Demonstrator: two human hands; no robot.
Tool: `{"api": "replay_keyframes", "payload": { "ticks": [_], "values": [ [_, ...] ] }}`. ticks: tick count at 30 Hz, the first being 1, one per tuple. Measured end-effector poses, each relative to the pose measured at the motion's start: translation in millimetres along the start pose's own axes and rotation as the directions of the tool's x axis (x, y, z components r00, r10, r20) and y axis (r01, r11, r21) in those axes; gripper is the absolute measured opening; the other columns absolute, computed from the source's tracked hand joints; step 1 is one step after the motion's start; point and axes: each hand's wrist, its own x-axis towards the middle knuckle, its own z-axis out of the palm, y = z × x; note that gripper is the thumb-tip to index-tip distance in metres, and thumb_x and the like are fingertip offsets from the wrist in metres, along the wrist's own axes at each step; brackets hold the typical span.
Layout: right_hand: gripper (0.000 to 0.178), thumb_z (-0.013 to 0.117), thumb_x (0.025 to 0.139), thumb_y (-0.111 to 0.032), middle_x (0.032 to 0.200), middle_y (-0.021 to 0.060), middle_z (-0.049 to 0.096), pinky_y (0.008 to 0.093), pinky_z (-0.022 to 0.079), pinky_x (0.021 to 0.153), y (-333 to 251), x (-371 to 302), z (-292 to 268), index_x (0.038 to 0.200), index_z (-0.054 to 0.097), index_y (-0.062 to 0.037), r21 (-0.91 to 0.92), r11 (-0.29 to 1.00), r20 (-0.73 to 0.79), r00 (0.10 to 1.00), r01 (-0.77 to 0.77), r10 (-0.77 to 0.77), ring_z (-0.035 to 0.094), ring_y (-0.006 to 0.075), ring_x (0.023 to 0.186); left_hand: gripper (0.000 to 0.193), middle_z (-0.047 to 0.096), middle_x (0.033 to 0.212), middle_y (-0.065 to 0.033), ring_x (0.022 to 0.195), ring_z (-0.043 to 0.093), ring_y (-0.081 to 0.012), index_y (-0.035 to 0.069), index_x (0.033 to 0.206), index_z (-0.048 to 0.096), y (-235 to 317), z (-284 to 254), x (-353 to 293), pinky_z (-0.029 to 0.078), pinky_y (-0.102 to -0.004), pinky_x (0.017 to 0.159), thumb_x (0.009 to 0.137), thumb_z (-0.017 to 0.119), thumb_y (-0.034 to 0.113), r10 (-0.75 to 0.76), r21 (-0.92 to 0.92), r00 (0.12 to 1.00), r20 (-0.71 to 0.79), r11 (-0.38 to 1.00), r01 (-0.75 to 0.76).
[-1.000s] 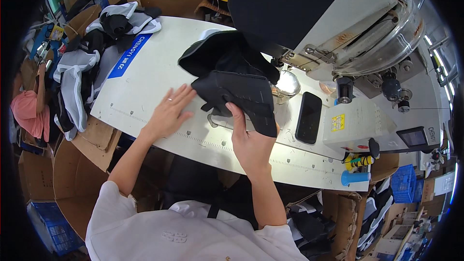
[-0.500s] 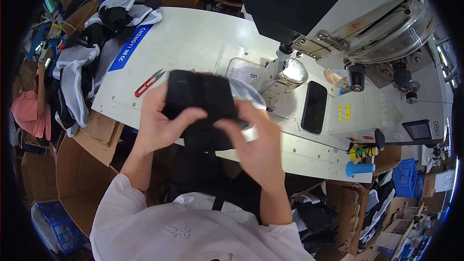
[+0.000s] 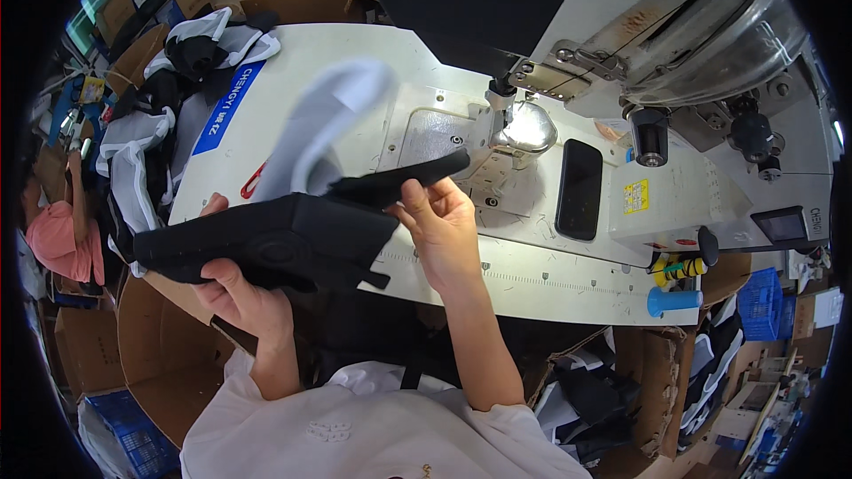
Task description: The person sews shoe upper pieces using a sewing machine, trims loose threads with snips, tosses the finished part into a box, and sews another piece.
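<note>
My left hand (image 3: 241,300) grips the lower left part of a black padded fabric piece (image 3: 275,239), thumb in front and fingers behind. My right hand (image 3: 441,229) pinches a black flap at the piece's right end between thumb and fingers. A blurred grey-white fabric strip (image 3: 319,129) stands up behind the black piece and seems to belong to it. The piece is held over the near edge of a white sewing machine table (image 3: 532,288). Behind the strip, only the red handle of the thread snips (image 3: 252,181) shows.
The sewing machine's needle area (image 3: 510,111) lies beyond my right hand, beside a black phone (image 3: 579,191). A blue thread cone (image 3: 672,302) stands at the table's right corner. Black and white fabric pieces (image 3: 142,137) are heaped at the left. Cardboard boxes (image 3: 164,359) flank me.
The black piece has gone from a compact bundle to spread out, tilted and lower left. My left hand moved left and down with it; the grey-white strip now swings upward.
</note>
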Motion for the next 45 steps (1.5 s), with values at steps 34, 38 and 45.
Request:
{"api": "replay_keyframes", "payload": {
  "ticks": [34, 38, 45],
  "values": [
    [0.011, 0.064, 0.089, -0.005, 0.068, 0.0076, 0.059, 0.0282, 0.035, 0.053, -86, -8, -46, 0.098, 0.07, -0.0018, -0.942, 0.219, 0.043, 0.737, 0.256, -0.675, 0.046, 0.0139, 0.057, 0.042, 0.056, 0.06, -0.0032, 0.055, 0.048, -0.0079, -0.005, 0.079, 0.057, -22, 130, 18, 0.04, -0.0258, 0.05, 0.099, 0.053, 0.032, -0.443, 0.314, 0.386, 0.809, 0.881, 0.354],
    [0.012, 0.064, 0.089, -0.004, 0.067, 0.0076, 0.059, 0.0282, 0.034, 0.052, -86, -6, -44, 0.098, 0.071, -0.0018, -0.946, 0.213, 0.047, 0.75, 0.246, -0.66, 0.044, 0.0132, 0.054, 0.042, 0.055, 0.06, -0.0026, 0.055, 0.048, -0.0077, -0.005, 0.079, 0.057, -19, 131, 19, 0.039, -0.0256, 0.05, 0.099, 0.052, 0.032, -0.45, 0.306, 0.398, 0.799, 0.875, 0.374],
    [0.012, 0.06, 0.092, -0.001, 0.08, 0.0005, 0.058, 0.0194, 0.025, 0.043, -88, 0, -45, 0.099, 0.07, -0.0022, -0.904, 0.125, 0.212, 0.681, 0.41, -0.701, 0.039, 0.0023, 0.055, 0.039, 0.059, 0.07, 0.0005, 0.063, 0.049, -0.0046, -0.004, 0.088, 0.06, -20, 132, 21, 0.041, -0.0227, 0.056, 0.099, 0.053, 0.033, -0.465, 0.335, 0.348, 0.814, 0.865, 0.374]
  ]
}}
